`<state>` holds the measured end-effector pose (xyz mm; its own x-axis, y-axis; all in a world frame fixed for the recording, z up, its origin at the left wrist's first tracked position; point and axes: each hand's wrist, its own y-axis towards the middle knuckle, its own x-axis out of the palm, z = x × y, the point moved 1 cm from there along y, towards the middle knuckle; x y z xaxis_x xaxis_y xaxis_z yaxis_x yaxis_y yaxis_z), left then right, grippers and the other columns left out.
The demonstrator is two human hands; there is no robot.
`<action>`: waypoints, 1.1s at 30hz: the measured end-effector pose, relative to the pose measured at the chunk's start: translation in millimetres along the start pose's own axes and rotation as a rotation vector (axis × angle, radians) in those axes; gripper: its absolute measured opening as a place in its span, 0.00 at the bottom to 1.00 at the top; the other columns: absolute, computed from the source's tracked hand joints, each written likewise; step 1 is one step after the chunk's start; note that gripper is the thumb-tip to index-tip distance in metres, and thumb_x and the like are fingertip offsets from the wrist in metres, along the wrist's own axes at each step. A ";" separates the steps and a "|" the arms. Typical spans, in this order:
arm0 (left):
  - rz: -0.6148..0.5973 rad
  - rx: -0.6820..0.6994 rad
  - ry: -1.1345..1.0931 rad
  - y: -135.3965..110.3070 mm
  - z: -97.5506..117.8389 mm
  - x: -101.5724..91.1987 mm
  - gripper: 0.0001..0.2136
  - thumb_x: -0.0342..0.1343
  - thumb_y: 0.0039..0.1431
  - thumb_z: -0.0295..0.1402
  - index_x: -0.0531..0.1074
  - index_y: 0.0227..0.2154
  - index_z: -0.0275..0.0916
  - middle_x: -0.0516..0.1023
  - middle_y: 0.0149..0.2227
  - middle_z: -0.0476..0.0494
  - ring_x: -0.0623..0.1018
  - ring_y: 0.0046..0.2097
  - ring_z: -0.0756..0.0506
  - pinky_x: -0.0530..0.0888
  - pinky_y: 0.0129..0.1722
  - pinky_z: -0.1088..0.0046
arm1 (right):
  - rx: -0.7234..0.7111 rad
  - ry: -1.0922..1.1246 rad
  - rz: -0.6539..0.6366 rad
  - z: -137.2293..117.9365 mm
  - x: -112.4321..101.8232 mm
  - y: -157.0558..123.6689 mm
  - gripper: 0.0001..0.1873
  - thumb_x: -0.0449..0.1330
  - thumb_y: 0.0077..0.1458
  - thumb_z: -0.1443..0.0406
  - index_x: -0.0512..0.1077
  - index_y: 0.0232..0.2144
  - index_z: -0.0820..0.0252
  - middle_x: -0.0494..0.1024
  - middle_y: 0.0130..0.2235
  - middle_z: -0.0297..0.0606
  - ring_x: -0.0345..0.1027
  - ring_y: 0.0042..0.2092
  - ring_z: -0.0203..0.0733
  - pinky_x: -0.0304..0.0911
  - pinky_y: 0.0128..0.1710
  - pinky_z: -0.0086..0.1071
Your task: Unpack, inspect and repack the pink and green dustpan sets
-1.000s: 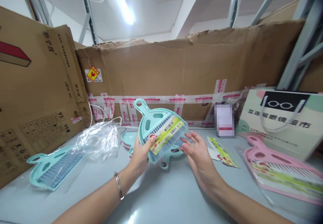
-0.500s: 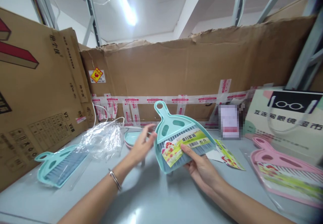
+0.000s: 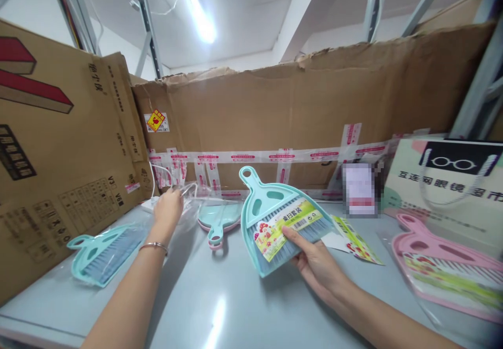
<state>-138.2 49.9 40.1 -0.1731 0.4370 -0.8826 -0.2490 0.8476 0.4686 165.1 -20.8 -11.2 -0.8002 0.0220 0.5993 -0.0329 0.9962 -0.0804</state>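
Note:
My right hand [image 3: 316, 260] is closed on the lower right edge of a teal dustpan [image 3: 271, 194], thumb across a printed label card [image 3: 271, 236]. The card lies over the grey bristles of a brush set in the pan, and the pan is held tilted above the table. Farther left, my left hand [image 3: 168, 207] is closed on a crumpled clear plastic bag [image 3: 190, 210], its fingertips mostly hidden behind the back of the hand. Between the hands, a teal dustpan [image 3: 220, 213] lies on a pink one, handles toward me.
A bagged teal dustpan and brush [image 3: 106, 254] lies at the left. On the right are a bagged pink dustpan set [image 3: 444, 260], loose label cards [image 3: 356, 241] and a paper carrier bag [image 3: 448, 192]. Cardboard boxes [image 3: 243, 108] wall the back and left of the grey table [image 3: 196, 307].
My left hand has moved from beside the held dustpan leftward and away to the plastic bag, closing on it. The stacked dustpans now show fully. My right hand keeps its hold.

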 end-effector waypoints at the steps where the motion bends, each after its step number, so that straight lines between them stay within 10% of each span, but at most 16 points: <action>1: 0.051 0.033 -0.016 -3.1 9.0 -6.7 0.15 0.38 0.60 0.31 0.71 0.36 0.37 0.73 0.40 0.35 0.74 0.39 0.41 0.67 0.33 0.69 | 0.005 -0.026 -0.010 -0.5 0.6 -1.0 0.21 0.70 0.35 0.62 0.72 0.36 0.57 0.79 0.36 0.35 0.73 0.38 0.46 0.70 0.34 0.35; 9: 0.084 0.320 -0.085 -37.0 68.9 -29.6 0.11 0.40 0.61 0.29 0.69 0.32 0.38 0.69 0.37 0.41 0.74 0.35 0.45 0.66 0.30 0.72 | 0.005 -0.325 -0.168 -0.3 5.2 -10.2 0.20 0.70 0.34 0.58 0.75 0.32 0.61 0.79 0.37 0.41 0.73 0.40 0.51 0.68 0.41 0.43; 22: -0.213 0.358 -0.294 -33.7 64.2 -1.8 0.06 0.54 0.46 0.25 0.72 0.29 0.38 0.75 0.30 0.42 0.75 0.33 0.43 0.66 0.31 0.72 | -0.073 -0.159 -0.087 -21.9 0.2 -2.4 0.19 0.70 0.34 0.60 0.75 0.32 0.60 0.79 0.35 0.40 0.72 0.38 0.49 0.68 0.39 0.39; 33: 0.191 0.505 -0.596 -49.2 82.5 -25.9 0.09 0.47 0.58 0.29 0.71 0.29 0.37 0.70 0.30 0.46 0.71 0.31 0.50 0.68 0.33 0.75 | 0.013 -0.454 -0.213 -8.4 -3.1 -2.2 0.22 0.68 0.37 0.57 0.75 0.35 0.62 0.78 0.41 0.43 0.72 0.42 0.51 0.64 0.45 0.43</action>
<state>-42.9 21.8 36.8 0.4044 0.5545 -0.7273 0.2188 0.7135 0.6656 172.7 -22.4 -6.2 -0.9547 -0.2232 0.1965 -0.2288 0.9735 -0.0059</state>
